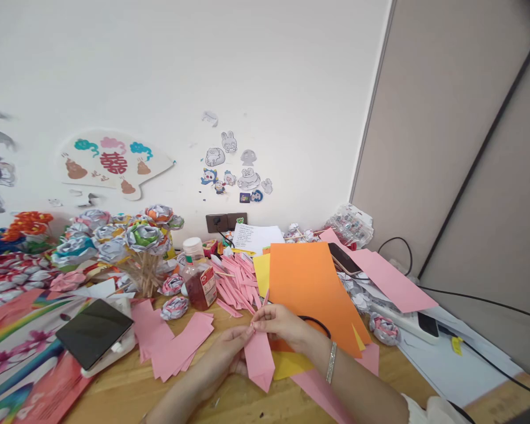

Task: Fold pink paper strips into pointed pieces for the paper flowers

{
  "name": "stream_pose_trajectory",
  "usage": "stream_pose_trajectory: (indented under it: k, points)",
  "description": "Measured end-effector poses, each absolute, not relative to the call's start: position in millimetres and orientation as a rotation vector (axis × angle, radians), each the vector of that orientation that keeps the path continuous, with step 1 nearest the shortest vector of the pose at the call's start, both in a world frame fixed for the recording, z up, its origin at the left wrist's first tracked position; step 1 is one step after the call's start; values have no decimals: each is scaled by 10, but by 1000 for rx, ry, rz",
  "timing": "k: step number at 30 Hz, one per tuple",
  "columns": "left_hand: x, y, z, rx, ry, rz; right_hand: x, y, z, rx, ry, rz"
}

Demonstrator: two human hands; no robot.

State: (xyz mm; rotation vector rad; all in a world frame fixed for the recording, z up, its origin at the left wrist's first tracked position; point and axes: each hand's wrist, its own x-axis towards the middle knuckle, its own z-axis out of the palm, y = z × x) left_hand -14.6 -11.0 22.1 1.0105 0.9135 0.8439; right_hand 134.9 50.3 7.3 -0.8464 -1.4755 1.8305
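1. Pink folded paper (pixel 260 360): above desk (pixel 234 406), pinched at upper end by left hand (pixel 226 352) and right hand (pixel 284 324) together, apparently to steady a fold.
2. Pink sheets (pixel 183 344): fanned nearby, likely for reach.

Matt folded pink paper (pixel 259 362) above a smooth wooden tabletop (pixel 229 406); left, a glossy black screen (pixel 95 333); far, a plastic bottle (pixel 195 280).

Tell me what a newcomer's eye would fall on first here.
Likely the large orange paper sheet, right of centre on the wooden table. Next come multicoloured paper roses on wooden sticks, standing left. Front and centre, the bare left hand and right hand hold a folded pink paper piece.
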Motion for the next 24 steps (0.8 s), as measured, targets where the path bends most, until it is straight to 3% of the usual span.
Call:
stream_pose_trajectory:
  k: [24]
  points:
    - [-155, -42, 146, 1067, 1075, 906, 1318, 563, -68, -946, -1568, 1531]
